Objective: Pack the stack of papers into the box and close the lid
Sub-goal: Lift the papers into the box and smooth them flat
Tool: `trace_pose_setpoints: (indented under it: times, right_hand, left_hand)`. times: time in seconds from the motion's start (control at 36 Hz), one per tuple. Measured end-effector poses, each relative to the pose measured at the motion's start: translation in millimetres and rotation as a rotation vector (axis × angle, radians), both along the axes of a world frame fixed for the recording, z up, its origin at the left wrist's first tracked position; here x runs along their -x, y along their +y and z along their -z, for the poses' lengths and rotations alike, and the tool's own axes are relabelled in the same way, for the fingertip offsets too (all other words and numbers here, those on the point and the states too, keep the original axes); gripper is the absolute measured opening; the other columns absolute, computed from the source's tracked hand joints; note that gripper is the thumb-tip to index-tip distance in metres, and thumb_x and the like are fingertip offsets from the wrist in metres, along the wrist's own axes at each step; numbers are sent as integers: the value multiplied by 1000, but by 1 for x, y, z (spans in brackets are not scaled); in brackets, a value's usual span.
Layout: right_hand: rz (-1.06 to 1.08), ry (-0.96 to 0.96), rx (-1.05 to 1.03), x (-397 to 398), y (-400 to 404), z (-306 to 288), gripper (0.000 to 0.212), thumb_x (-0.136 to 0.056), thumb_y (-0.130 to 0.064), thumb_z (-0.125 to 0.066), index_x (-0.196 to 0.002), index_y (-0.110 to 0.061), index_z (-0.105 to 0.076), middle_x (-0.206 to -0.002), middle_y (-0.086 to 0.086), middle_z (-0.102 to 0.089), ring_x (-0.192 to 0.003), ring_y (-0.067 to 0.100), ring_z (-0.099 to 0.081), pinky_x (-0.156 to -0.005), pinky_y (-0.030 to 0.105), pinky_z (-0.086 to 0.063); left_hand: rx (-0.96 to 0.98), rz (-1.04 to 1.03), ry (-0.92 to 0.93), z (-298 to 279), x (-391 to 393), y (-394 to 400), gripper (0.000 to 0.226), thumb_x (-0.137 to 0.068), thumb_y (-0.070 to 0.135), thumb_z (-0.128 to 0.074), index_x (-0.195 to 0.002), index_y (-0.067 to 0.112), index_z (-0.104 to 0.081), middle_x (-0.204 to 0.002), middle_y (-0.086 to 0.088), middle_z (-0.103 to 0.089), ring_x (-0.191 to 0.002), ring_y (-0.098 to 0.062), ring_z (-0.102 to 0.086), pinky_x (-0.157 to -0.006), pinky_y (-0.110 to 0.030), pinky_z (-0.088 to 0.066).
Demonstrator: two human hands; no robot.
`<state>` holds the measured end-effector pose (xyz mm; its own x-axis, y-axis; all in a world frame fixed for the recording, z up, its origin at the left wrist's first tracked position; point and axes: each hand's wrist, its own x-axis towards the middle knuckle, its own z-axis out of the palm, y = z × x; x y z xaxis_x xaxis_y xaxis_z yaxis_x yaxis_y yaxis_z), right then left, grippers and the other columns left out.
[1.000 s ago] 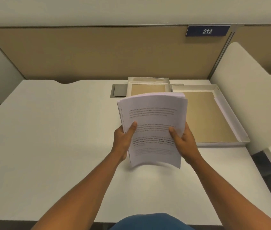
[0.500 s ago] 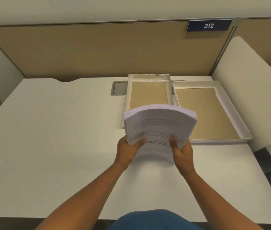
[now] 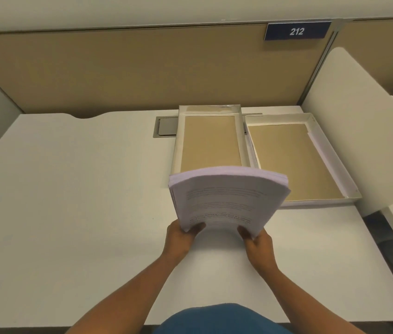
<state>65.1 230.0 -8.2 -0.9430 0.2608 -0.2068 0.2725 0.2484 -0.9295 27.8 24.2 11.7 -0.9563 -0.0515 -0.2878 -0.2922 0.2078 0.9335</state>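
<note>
A thick stack of printed white papers (image 3: 226, 196) is held above the desk, its far edge raised and bowed. My left hand (image 3: 180, 238) grips its near left corner and my right hand (image 3: 259, 244) grips its near right corner. Just beyond the stack lie two shallow white box halves with brown cardboard bottoms, both lying open side up. The narrower, deeper one (image 3: 208, 141) is straight ahead. The wider, shallower one (image 3: 294, 160) lies to its right, touching it. The stack hides the near edge of the narrower half.
The white desk (image 3: 82, 201) is bounded at the back by a tan partition (image 3: 142, 68) with a blue "212" sign (image 3: 296, 31). A grey cable hatch (image 3: 166, 126) sits left of the boxes. A white side panel (image 3: 359, 131) stands at the right edge.
The stack has tilted from nearly upright toward flat and moved forward and lower toward the boxes. Both hands have slid down to its near edge.
</note>
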Motion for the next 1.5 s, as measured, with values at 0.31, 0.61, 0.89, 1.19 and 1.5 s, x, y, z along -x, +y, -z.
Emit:
trace_pose_setpoints:
  times: [0.31,0.61,0.89,1.19,1.5]
  right_hand:
    - [-108,35,-66,35,11,-14,40,-95,-22,-61,-133,-14,-54,-117,-4,-66,-97,2,-63,-69,-2,-46]
    - [-206,-32,-143,130,23,-37,48,-92,-35,-64,-135,-16,-54,-128,-1,-65,-110,16,-64,-84,17,-49]
    - [-202,-170,-141,237,34,-49,44,-91,-34,-66,-129,-13,-59,-120,1,-68,-95,19,-65,-61,13,-50]
    - [-203,-393,-112,295,33,-12,50,-89,-35,-66,-132,-10,-56,-129,7,-64,-110,29,-64,-93,41,-54]
    - [-147,-400,-205,295,17,-11,48,-93,-32,-63,-134,-8,-55,-131,11,-63,-113,32,-62,-95,43,-53]
  left_hand:
    - [3,96,-102,-7,50,-7,35,-78,18,-82,-111,14,-72,-107,1,-73,-89,-7,-70,-79,-18,-57]
    - [-3,130,-170,-31,143,-5,44,-75,10,-83,-116,15,-67,-107,3,-69,-93,-16,-67,-84,-28,-55]
    - [-74,77,-303,-31,253,2,50,-71,4,-85,-118,6,-68,-119,-11,-72,-100,-28,-71,-93,-44,-56]
    - [-47,13,-454,8,297,16,52,-75,-4,-79,-125,-1,-63,-126,-14,-67,-105,-31,-68,-87,-39,-57]
    - [57,17,-351,25,301,14,51,-72,2,-83,-120,6,-66,-123,-11,-69,-108,-28,-67,-96,-43,-55]
